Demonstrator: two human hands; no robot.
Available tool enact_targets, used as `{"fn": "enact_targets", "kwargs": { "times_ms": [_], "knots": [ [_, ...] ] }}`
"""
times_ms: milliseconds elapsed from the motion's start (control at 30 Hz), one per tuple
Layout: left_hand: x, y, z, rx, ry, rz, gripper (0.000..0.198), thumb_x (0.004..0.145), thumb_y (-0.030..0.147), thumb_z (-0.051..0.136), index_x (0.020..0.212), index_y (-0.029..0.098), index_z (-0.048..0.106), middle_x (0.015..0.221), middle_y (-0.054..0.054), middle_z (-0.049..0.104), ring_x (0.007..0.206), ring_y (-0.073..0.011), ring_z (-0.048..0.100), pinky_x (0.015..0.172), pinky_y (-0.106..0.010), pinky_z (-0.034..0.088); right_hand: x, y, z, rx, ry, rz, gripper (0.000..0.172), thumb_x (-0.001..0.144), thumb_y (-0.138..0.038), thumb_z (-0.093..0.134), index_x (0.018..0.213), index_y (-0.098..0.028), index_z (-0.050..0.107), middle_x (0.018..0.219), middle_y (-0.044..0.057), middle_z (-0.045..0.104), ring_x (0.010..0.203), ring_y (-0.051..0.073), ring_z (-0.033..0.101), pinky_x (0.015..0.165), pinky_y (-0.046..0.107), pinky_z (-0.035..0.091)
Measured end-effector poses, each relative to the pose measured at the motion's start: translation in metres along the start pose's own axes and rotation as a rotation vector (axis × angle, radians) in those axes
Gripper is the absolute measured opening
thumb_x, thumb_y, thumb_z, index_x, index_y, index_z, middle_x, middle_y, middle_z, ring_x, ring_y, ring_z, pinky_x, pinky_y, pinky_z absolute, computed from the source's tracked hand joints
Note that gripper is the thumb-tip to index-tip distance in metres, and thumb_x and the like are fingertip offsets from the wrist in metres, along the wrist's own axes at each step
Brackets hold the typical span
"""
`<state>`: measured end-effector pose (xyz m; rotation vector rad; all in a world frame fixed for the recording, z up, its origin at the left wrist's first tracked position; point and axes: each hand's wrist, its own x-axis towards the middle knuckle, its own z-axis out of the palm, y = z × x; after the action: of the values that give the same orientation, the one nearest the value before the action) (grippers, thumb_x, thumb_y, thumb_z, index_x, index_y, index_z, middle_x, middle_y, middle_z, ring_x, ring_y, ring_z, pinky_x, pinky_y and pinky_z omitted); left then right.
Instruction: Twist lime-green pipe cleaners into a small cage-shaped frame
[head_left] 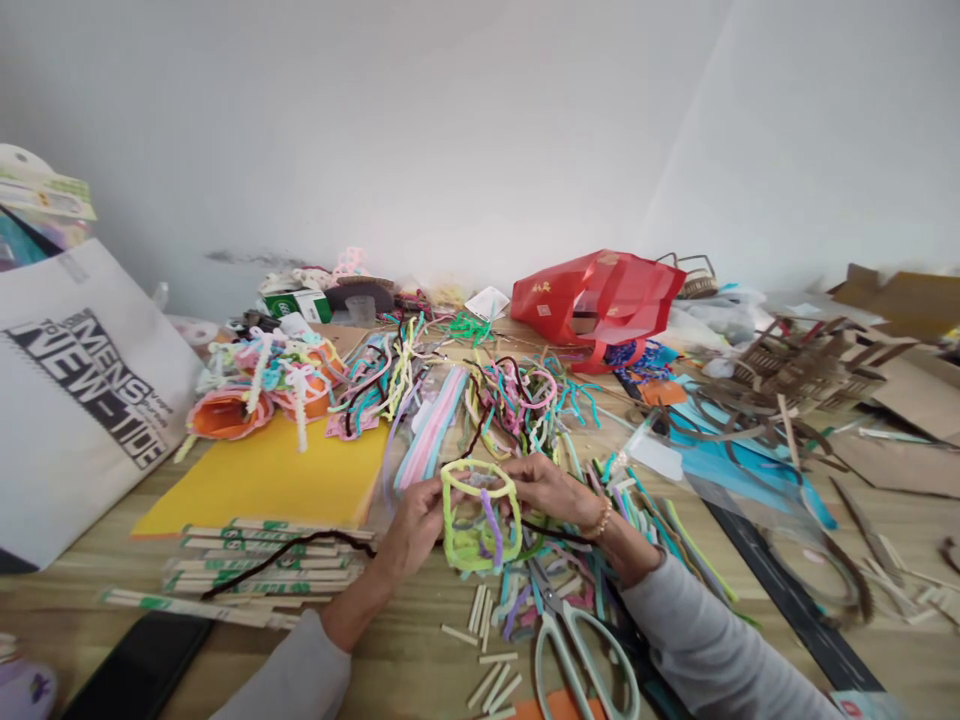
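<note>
Between my two hands stands a small open cage shape made of yellow pipe cleaners (517,528), with round top and bottom rings. A purple pipe cleaner (491,525) runs up its near side. My left hand (409,530) pinches the cage's left side. My right hand (553,490) is closed at its upper right, with the fingertips partly behind the ring. A long dark brown pipe cleaner (292,548) stretches out past my left wrist, and a dark length also shows under my right wrist. Whether they are one piece is hidden.
White-handled scissors (553,600) and short cut sticks (495,685) lie near me. Pipe cleaner heaps (525,390) and a red bag (592,300) sit behind. Left are yellow sheets (262,475), wrapped sticks (262,570), a phone (139,665) and a white bag (90,400).
</note>
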<state>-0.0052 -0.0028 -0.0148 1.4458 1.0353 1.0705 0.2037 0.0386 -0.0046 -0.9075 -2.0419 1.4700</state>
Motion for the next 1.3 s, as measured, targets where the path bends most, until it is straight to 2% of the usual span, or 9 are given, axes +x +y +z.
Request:
{"fn": "enact_targets", "kwargs": {
  "times_ms": [167, 333, 467, 600, 867, 1067, 1200, 1300],
  "knots": [
    [-0.002, 0.002, 0.001, -0.047, -0.061, -0.028, 0.028, 0.072, 0.035, 0.067, 0.087, 0.013, 0.075, 0.086, -0.009, 0.073, 0.084, -0.0247, 0.065, 0.078, -0.035, 0.052, 0.001, 0.005, 0.001, 0.083, -0.053, 0.03, 0.037, 0.081, -0.046, 0.06, 0.075, -0.01, 0.066, 0.056, -0.002, 0.058, 0.043, 0.006, 0.042, 0.042, 0.016, 0.033],
    [-0.004, 0.001, 0.001, -0.012, -0.011, 0.0, 0.023, 0.069, 0.031, 0.07, 0.081, 0.013, 0.076, 0.082, -0.009, 0.074, 0.085, -0.0249, 0.065, 0.081, -0.036, 0.051, 0.003, 0.005, 0.006, 0.096, -0.067, 0.018, 0.04, 0.081, -0.048, 0.06, 0.083, -0.01, 0.069, 0.059, -0.001, 0.06, 0.045, 0.006, 0.045, 0.043, 0.016, 0.036],
    [-0.005, 0.002, 0.004, -0.004, 0.036, -0.017, 0.022, 0.065, 0.031, 0.072, 0.08, 0.014, 0.076, 0.079, -0.008, 0.074, 0.084, -0.0256, 0.066, 0.076, -0.034, 0.053, 0.002, 0.002, 0.009, 0.089, -0.061, 0.014, 0.039, 0.083, -0.048, 0.059, 0.081, -0.01, 0.068, 0.058, -0.002, 0.058, 0.045, 0.005, 0.042, 0.043, 0.016, 0.034],
    [-0.005, 0.001, 0.006, -0.005, 0.053, -0.004, 0.023, 0.068, 0.033, 0.069, 0.081, 0.015, 0.075, 0.077, -0.008, 0.074, 0.083, -0.0249, 0.066, 0.073, -0.033, 0.053, 0.001, -0.002, 0.01, 0.058, -0.065, -0.014, 0.038, 0.084, -0.047, 0.056, 0.08, -0.011, 0.068, 0.059, -0.002, 0.057, 0.048, 0.006, 0.042, 0.045, 0.017, 0.034],
    [-0.005, 0.004, 0.003, 0.003, 0.027, 0.001, 0.022, 0.072, 0.033, 0.066, 0.079, 0.014, 0.074, 0.075, -0.007, 0.072, 0.079, -0.0222, 0.065, 0.073, -0.031, 0.052, 0.001, -0.001, 0.007, 0.017, -0.063, -0.049, 0.037, 0.084, -0.046, 0.056, 0.076, -0.012, 0.066, 0.058, -0.003, 0.052, 0.051, 0.007, 0.041, 0.047, 0.017, 0.032],
    [-0.004, 0.002, 0.0, -0.051, -0.007, -0.057, 0.027, 0.071, 0.035, 0.066, 0.082, 0.012, 0.073, 0.079, -0.008, 0.072, 0.075, -0.0213, 0.064, 0.062, -0.027, 0.051, 0.001, -0.001, 0.005, 0.043, -0.069, -0.051, 0.038, 0.083, -0.044, 0.059, 0.062, -0.012, 0.058, 0.051, -0.004, 0.047, 0.046, 0.006, 0.036, 0.044, 0.018, 0.028],
    [-0.003, 0.003, 0.0, -0.109, -0.037, -0.084, 0.031, 0.072, 0.035, 0.065, 0.09, 0.011, 0.072, 0.081, -0.008, 0.072, 0.075, -0.0211, 0.064, 0.067, -0.029, 0.052, 0.001, 0.003, 0.005, 0.061, -0.068, -0.026, 0.035, 0.085, -0.042, 0.056, 0.068, -0.012, 0.059, 0.055, -0.003, 0.052, 0.047, 0.006, 0.04, 0.045, 0.017, 0.033],
    [-0.003, 0.002, -0.001, -0.118, 0.009, -0.05, 0.03, 0.074, 0.033, 0.064, 0.093, 0.012, 0.071, 0.085, -0.008, 0.072, 0.077, -0.0209, 0.065, 0.069, -0.029, 0.052, 0.002, 0.003, 0.004, 0.086, 0.04, 0.0, 0.026, 0.086, -0.04, 0.054, 0.083, -0.014, 0.057, 0.06, -0.002, 0.056, 0.049, 0.007, 0.046, 0.046, 0.017, 0.037]
  ]
}}
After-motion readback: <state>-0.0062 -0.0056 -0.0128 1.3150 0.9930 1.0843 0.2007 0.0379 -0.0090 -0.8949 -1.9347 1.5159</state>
